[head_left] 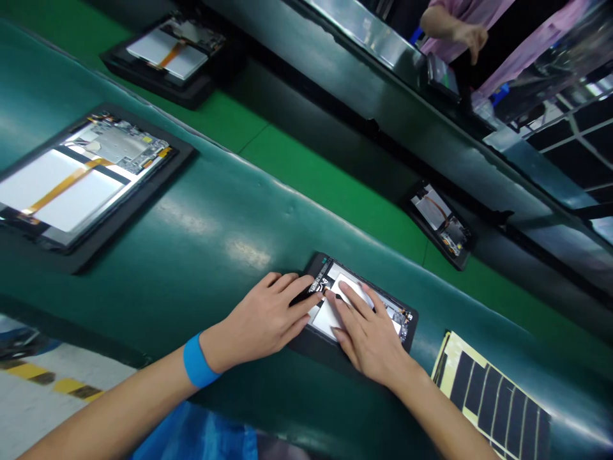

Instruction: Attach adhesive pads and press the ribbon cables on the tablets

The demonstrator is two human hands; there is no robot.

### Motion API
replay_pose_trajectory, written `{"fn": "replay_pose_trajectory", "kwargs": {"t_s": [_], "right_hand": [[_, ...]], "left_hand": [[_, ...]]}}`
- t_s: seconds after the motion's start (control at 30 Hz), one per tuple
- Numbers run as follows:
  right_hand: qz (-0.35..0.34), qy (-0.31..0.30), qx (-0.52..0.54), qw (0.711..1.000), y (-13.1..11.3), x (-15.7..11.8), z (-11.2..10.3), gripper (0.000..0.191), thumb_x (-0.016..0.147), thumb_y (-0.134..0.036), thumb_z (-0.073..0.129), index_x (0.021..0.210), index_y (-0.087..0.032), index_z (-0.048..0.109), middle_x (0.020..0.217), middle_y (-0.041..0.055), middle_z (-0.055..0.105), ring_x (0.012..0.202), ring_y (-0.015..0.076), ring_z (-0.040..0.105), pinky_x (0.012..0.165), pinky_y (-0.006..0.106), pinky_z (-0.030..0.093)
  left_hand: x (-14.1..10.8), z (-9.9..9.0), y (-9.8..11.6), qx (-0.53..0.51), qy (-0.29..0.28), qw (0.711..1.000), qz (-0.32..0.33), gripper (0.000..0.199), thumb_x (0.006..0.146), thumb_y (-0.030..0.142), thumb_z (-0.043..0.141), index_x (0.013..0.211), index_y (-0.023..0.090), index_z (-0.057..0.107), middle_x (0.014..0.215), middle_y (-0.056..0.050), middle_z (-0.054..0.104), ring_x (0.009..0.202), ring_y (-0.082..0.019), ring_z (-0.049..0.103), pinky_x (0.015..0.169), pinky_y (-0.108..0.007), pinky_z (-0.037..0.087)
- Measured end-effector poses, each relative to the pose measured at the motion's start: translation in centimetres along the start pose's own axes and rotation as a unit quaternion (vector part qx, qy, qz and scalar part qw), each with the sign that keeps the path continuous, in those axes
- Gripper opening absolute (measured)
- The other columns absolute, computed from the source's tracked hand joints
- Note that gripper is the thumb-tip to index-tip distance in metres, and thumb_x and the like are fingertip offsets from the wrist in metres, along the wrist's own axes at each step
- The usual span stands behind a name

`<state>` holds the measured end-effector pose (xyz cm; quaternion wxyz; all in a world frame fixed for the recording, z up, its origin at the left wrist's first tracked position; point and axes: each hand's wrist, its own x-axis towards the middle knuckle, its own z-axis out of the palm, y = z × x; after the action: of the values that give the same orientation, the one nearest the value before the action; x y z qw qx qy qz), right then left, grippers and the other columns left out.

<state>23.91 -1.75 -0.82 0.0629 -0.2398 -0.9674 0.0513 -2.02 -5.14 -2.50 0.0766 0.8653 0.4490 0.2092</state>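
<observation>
An opened tablet (403,312) lies on a black pad (315,348) in front of me, its white battery (325,317) and circuit parts exposed. My left hand (268,313) rests over the tablet's left end, fingers extended, the index fingertip touching near a dark strip with white marks (322,285). Across the battery lies my right hand (371,335), its fingers spread and reaching toward the left fingertips. A small black piece (339,297) shows by the right fingers; whether it is held or stuck down I cannot tell.
Sheets of black strips on yellow backing (498,399) lie at the right. Another opened tablet on a black pad (71,185) sits at the left on the green bench (215,211). Two more tablets (167,54) (440,220) rest on the lower green belt (287,156). Beyond, a person's hand (472,38) shows.
</observation>
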Motion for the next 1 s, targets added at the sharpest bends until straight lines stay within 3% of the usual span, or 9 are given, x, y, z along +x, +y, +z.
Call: {"fn": "replay_pose_trajectory", "kwargs": {"t_s": [0.23,0.63,0.83,1.0], "right_hand": [[-0.014,0.028,-0.007,0.999,-0.04,0.07,0.09,0.046,0.100,-0.018,0.049,0.145,-0.007,0.047,0.144,0.0103,0.062,0.152,0.0272,0.034,0.127,0.054,0.023],[-0.014,0.018,-0.012,1.000,-0.04,-0.06,0.21,0.047,0.101,-0.020,0.049,0.146,-0.005,0.046,0.145,0.0125,0.061,0.150,0.0291,0.037,0.125,0.055,0.025],[-0.016,0.038,-0.002,0.999,0.03,0.16,0.22,0.045,0.101,-0.019,0.049,0.143,-0.005,0.048,0.140,0.0122,0.065,0.147,0.0297,0.040,0.124,0.053,0.028],[-0.002,0.076,0.036,0.996,0.41,0.14,-0.06,0.042,0.101,-0.018,0.050,0.141,-0.009,0.048,0.135,0.0146,0.067,0.141,0.0284,0.049,0.119,0.052,0.036]], "left_hand": [[-0.27,0.19,-0.12,0.001,0.000,1.000,0.001,0.035,0.101,0.024,0.051,0.135,0.019,0.061,0.128,-0.015,0.061,0.110,-0.029,0.059,0.085,-0.040,0.045],[-0.14,0.13,-0.15,0.000,-0.029,1.000,0.000,0.039,0.101,0.025,0.052,0.139,0.021,0.057,0.130,-0.014,0.059,0.109,-0.030,0.056,0.087,-0.042,0.044],[0.25,-0.32,0.32,0.025,-0.063,0.998,-0.005,0.042,0.099,0.022,0.051,0.140,0.021,0.056,0.129,-0.014,0.059,0.107,-0.031,0.056,0.085,-0.042,0.045],[0.24,-0.09,0.11,-0.004,-0.045,0.999,-0.020,0.042,0.097,0.018,0.050,0.138,0.024,0.059,0.129,-0.014,0.058,0.108,-0.030,0.056,0.086,-0.043,0.047]]}}
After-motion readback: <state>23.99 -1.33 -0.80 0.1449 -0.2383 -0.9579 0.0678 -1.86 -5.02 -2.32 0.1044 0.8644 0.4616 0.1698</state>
